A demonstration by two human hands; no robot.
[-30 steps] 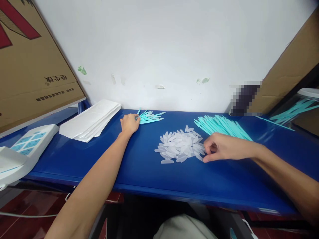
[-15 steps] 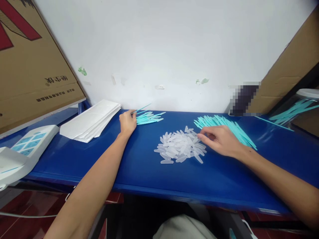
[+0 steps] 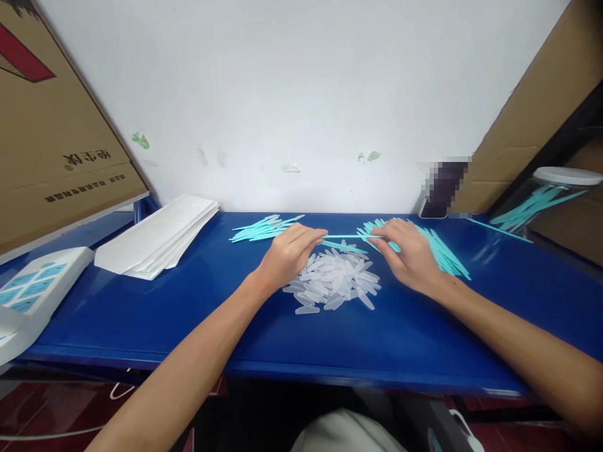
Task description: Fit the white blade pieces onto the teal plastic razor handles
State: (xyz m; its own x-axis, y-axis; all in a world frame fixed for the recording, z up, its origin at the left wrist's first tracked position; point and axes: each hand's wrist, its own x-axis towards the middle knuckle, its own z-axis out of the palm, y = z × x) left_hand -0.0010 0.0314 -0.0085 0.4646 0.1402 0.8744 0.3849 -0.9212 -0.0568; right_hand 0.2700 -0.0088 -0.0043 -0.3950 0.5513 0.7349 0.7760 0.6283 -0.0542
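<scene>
Above the pile of frosted, translucent caps (image 3: 334, 276), a thin teal stick (image 3: 346, 236) stretches level between my two hands. My left hand (image 3: 289, 254) is closed on its left end, and a second teal stick (image 3: 346, 247) juts from the same fingers, slanting down to the right. My right hand (image 3: 406, 251) pinches the right end between thumb and fingers; whether a cap is in that pinch is hidden. Behind my right hand lies a large heap of teal sticks (image 3: 445, 254), partly covered by it. A smaller heap of teal sticks (image 3: 264, 228) rests beyond my left hand.
White envelopes or sleeves (image 3: 155, 235) are stacked at the left on the blue table (image 3: 188, 320). A white device with blue labels (image 3: 38, 292) sits at the left edge. A lidded clear jar (image 3: 541, 198) of teal sticks and a phone-like dark object (image 3: 440, 194) are at the right.
My left hand has come right from the smaller heap, bringing teal sticks over the caps. My right hand has risen slightly from the caps and now grips one stick's end.
</scene>
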